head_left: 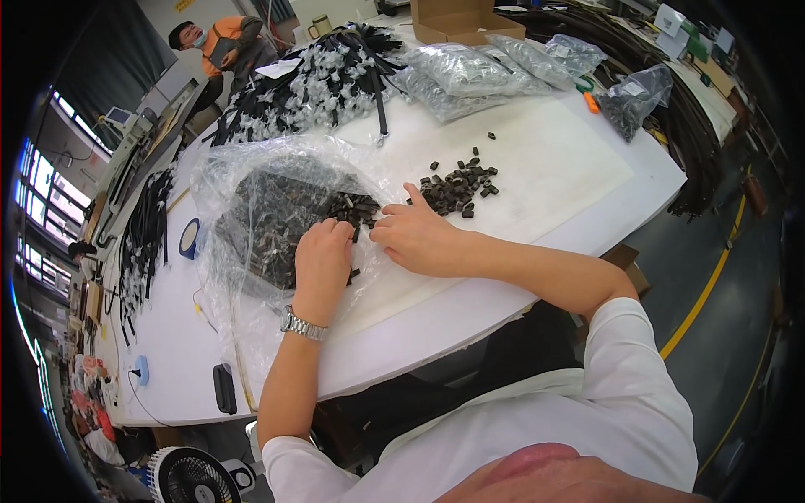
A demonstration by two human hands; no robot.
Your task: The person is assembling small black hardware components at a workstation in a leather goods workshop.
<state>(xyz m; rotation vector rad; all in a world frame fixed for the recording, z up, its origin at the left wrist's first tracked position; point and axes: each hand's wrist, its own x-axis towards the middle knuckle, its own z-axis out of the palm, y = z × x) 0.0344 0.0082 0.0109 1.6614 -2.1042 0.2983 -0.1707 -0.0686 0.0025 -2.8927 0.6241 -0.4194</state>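
A large clear plastic bag (243, 180) lies on its side on the table, full of small dark pieces (281, 214) that look like little clips. Some pieces spill from its mouth. At the near side of that mouth my left hand (323, 261), with a metal watch at the wrist, has its fingers curled closed on the film. Opposite it, my right hand (423, 239) bends its fingers toward the spilled pieces, one finger sticking out; what its fingertips hold is hidden. Just beyond my right hand sits a loose heap of dark pieces (459, 189).
Behind the bag is a pile of black strips with whitish wrapped ends (314, 88). Filled clear bags (470, 71) and an open cardboard box (465, 21) stand at the back. A tape roll (189, 239) and a black case (224, 388) lie left. Someone in orange (222, 46) sits beyond.
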